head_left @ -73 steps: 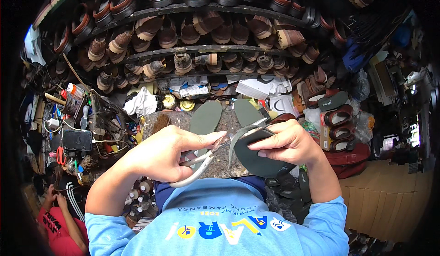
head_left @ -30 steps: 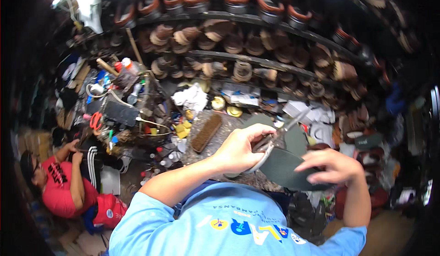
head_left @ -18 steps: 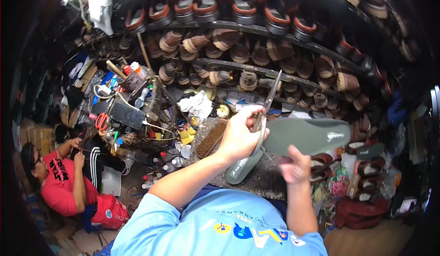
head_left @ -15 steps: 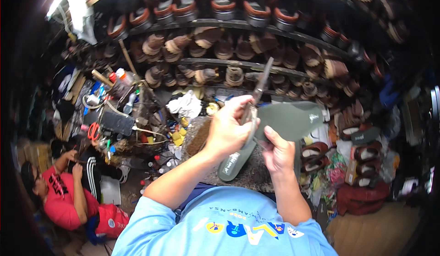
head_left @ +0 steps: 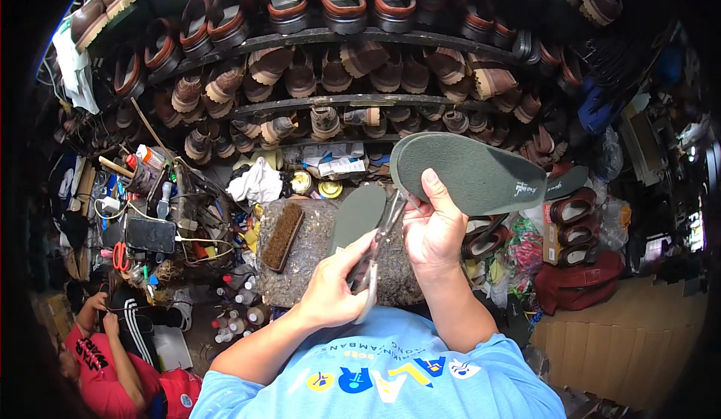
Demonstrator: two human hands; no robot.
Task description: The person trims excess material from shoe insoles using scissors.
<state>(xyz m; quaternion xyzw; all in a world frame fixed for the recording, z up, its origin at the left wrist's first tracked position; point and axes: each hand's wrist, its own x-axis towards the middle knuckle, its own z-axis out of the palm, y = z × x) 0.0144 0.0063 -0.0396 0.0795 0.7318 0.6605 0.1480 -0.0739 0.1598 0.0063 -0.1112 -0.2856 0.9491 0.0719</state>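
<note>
Insole (head_left: 469, 175) — light, likely flexible — pinched at its 7 o'clock end by right hand (head_left: 434, 231); scissors (head_left: 375, 257) gripped in left hand (head_left: 334, 287).

grey-green insole (head_left: 469, 175), flat oval, held up edge-on to tilted, heel end pinched under right thumb. metal scissors (head_left: 373, 257) in left fingers, blades pointing up toward insole edge, just beside right fingers.
</note>
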